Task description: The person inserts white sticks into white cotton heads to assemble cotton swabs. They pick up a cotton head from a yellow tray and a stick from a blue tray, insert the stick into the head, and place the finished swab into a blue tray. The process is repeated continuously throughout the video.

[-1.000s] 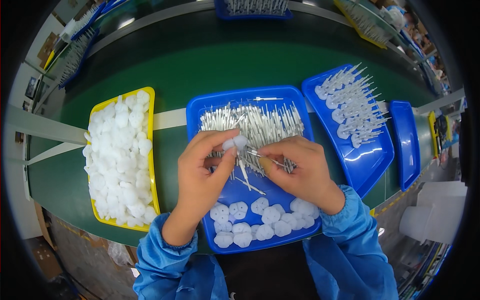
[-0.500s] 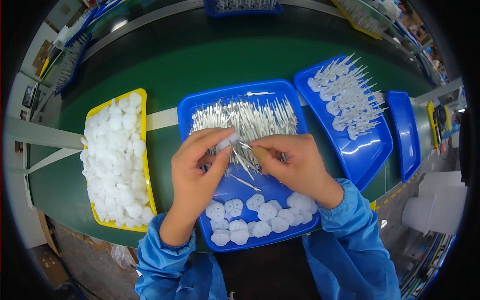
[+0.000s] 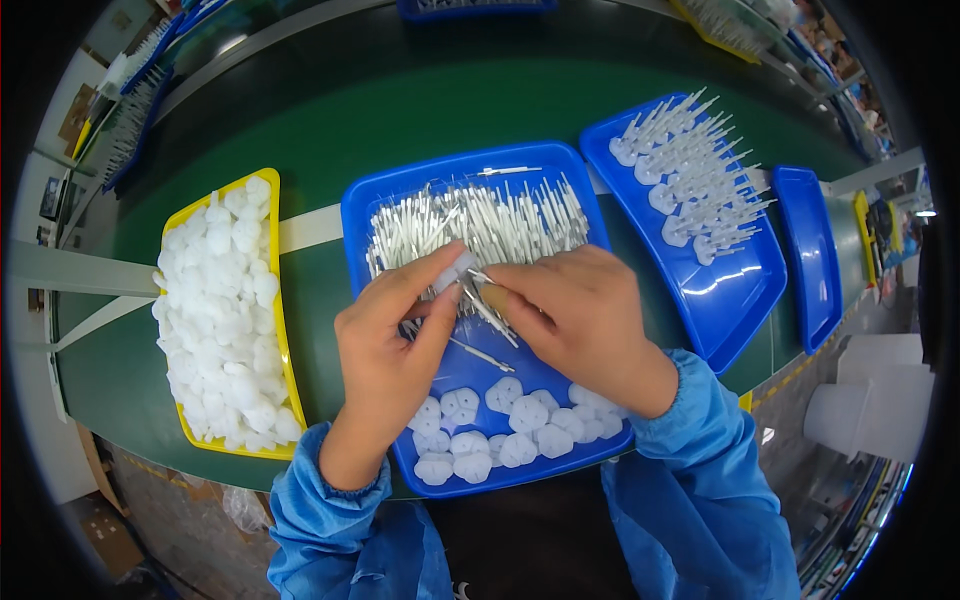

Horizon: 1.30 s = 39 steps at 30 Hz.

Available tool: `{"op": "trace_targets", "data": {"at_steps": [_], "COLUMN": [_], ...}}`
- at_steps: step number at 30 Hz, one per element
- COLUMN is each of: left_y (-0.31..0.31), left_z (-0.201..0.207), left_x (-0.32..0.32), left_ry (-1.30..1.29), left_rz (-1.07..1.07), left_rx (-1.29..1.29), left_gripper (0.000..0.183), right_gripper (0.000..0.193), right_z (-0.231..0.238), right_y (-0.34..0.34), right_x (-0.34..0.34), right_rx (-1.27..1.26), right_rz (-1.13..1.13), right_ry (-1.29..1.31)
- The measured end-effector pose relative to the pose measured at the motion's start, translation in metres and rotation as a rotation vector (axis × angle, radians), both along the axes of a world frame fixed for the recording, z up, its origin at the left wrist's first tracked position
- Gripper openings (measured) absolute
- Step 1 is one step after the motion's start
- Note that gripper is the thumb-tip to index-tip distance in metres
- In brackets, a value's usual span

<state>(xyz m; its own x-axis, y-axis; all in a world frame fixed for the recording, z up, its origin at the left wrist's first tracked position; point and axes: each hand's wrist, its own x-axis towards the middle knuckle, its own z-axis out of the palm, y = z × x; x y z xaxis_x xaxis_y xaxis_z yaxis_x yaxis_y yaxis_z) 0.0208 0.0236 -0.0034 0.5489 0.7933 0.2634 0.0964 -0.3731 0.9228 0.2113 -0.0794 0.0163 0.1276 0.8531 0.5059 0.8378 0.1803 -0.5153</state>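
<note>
Over the central blue tray, my left hand pinches a small white plastic disc between thumb and fingertips. My right hand grips a thin rod, its tip at the disc's right edge. Whether the tip is inside the disc I cannot tell. Behind my hands lies a thick pile of white rods with thin metal ends. Several loose rods, one of them a single rod, lie below my fingers. White lobed discs with small holes are spread along the tray's near end.
On the left, a yellow tray is heaped with white discs. To the right, another blue tray carries discs with rods standing in them. Beyond it is a narrow blue tray. The green work surface runs behind.
My right hand has come closer to my left, and the rod tip now meets the disc. The whole view has shifted slightly, with the trays a little further up and left.
</note>
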Motion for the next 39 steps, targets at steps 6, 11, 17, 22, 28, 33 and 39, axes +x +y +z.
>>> {"op": "trace_targets", "data": {"at_steps": [6, 11, 17, 22, 28, 33, 39], "left_y": [-0.003, -0.001, 0.001, -0.003, -0.005, -0.007, -0.003], "left_z": [0.003, 0.004, 0.007, 0.012, 0.015, 0.011, 0.015], "left_x": [0.002, 0.0, 0.002, 0.0, -0.002, -0.002, -0.002], "left_ry": [-0.036, 0.032, 0.09, 0.144, 0.2, 0.149, 0.079], "left_rz": [0.041, 0.017, -0.032, -0.047, -0.029, -0.017, -0.069], "left_rx": [-0.042, 0.111, 0.4, 0.409, 0.378, 0.243, 0.125], "left_gripper": [0.04, 0.043, 0.046, 0.046, 0.047, 0.045, 0.043], "right_gripper": [0.025, 0.014, 0.011, 0.01, 0.009, 0.01, 0.018], "right_z": [-0.001, 0.0, 0.003, -0.013, -0.002, -0.007, -0.006], "right_y": [0.0, -0.003, 0.0, 0.002, 0.001, 0.007, 0.002], "right_x": [0.0, -0.002, 0.001, 0.007, -0.001, 0.007, 0.008], "right_rx": [0.071, -0.248, -0.356, -0.007, 0.1, 0.165, 0.155], "right_rz": [0.01, -0.006, 0.006, 0.009, -0.073, 0.021, -0.01], "right_ry": [-0.056, 0.54, 0.653, 0.1, -0.259, -0.175, -0.212]}}
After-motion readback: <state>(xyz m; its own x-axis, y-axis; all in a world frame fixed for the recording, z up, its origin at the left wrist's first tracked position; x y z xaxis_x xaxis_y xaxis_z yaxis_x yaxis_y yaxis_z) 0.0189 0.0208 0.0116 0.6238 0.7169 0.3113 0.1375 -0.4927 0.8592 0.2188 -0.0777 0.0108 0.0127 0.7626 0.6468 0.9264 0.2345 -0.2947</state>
